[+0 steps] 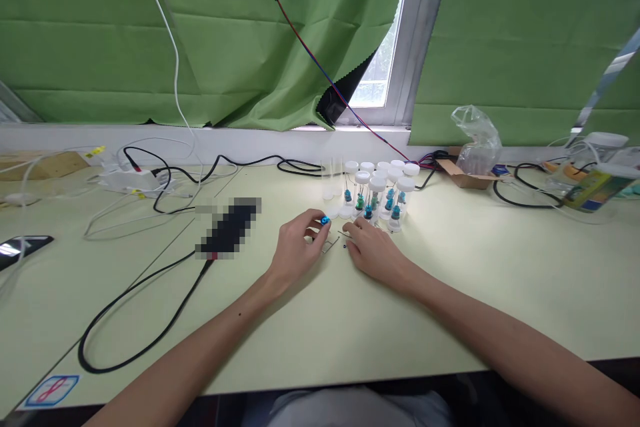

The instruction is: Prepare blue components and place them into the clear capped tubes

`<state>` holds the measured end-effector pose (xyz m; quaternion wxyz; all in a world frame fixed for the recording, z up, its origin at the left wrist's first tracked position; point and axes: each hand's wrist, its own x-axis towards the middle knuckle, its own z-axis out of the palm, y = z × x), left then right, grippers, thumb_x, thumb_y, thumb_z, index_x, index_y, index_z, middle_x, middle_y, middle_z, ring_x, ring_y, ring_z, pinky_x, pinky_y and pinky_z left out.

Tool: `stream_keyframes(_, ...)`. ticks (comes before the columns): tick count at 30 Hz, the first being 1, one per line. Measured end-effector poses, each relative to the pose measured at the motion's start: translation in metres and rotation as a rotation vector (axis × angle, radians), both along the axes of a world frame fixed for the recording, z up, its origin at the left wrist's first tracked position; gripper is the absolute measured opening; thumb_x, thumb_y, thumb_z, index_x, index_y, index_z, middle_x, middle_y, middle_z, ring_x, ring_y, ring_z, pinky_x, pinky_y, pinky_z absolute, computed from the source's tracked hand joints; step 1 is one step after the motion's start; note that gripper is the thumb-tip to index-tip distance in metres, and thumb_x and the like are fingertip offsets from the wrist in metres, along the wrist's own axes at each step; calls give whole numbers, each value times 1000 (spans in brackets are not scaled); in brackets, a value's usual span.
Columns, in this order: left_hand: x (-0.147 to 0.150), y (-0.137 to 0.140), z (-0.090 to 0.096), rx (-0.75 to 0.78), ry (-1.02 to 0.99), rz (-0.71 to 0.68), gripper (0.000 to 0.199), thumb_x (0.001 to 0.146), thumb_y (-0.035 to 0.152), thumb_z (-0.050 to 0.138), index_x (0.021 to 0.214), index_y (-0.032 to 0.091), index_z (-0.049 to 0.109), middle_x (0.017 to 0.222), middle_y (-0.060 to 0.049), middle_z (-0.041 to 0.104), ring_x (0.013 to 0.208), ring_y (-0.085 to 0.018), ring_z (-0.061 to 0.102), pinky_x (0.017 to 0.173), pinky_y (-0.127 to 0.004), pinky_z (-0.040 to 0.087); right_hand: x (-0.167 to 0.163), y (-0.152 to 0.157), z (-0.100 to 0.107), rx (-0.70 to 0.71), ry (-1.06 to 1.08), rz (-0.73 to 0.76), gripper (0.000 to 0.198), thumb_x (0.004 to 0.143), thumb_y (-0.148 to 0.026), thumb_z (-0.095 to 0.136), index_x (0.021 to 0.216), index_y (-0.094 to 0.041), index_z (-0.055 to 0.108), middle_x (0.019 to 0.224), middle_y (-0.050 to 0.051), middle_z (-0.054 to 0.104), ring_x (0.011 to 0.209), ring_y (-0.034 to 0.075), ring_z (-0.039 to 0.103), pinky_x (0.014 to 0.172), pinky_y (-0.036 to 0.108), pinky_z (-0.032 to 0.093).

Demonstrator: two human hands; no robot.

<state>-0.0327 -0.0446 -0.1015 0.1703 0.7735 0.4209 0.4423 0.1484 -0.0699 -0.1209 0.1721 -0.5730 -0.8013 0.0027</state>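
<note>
My left hand (296, 247) pinches a small blue part (325, 220) between thumb and fingertips, just above the table. To its right, my right hand (377, 250) rests low over the table, fingers curled around a thin metal rod (344, 234) whose kind is too small to make out. A bent thin metal piece (330, 244) lies on the table between the hands, and a tiny dark bit (345, 246) is beside my right thumb. Right behind my hands stands a cluster of clear vials with white caps (377, 185), several holding blue or green parts on thin stems.
Uncapped clear tubes (332, 180) stand left of the vials. A pixelated dark device (230, 227) with a black cable (133, 290) lies at left. Behind are a white power strip (130, 180) and an open cardboard box (465, 177). Clear containers (603, 177) stand far right.
</note>
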Motion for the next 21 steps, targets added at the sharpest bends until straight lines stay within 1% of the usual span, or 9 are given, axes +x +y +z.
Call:
stream_keyframes(5, 1, -1, 0, 21, 2, -3, 14, 87, 32, 56, 92, 20, 61, 90, -3, 70, 71, -14, 67, 60, -24, 57, 0, 1, 1, -44, 21, -17, 18, 97, -20, 44, 112, -18, 54, 105, 10, 55, 77, 19, 58, 59, 28, 33)
stream_keyframes(9, 1, -1, -1, 43, 4, -9, 13, 87, 31, 56, 92, 20, 61, 90, -2, 69, 70, -13, 66, 62, -24, 57, 1, 2, 0, -71, 41, -26, 18, 98, -22, 44, 113, -19, 54, 105, 10, 54, 78, 19, 58, 60, 28, 33)
stream_keyframes(13, 1, -1, -1, 42, 13, -17, 11, 87, 28, 57, 92, 20, 61, 90, -2, 69, 70, -12, 65, 63, -24, 56, 1, 3, -2, -85, 78, -26, 19, 98, -20, 45, 114, -19, 53, 103, 10, 54, 81, 20, 58, 62, 28, 34)
stream_keyframes(21, 1, 0, -2, 33, 27, -19, 12, 87, 28, 56, 92, 20, 61, 91, -3, 69, 70, -13, 65, 64, -25, 56, 3, 5, -6, -96, 145, -11, 17, 97, -15, 42, 109, -18, 54, 100, 9, 54, 85, 20, 57, 65, 28, 35)
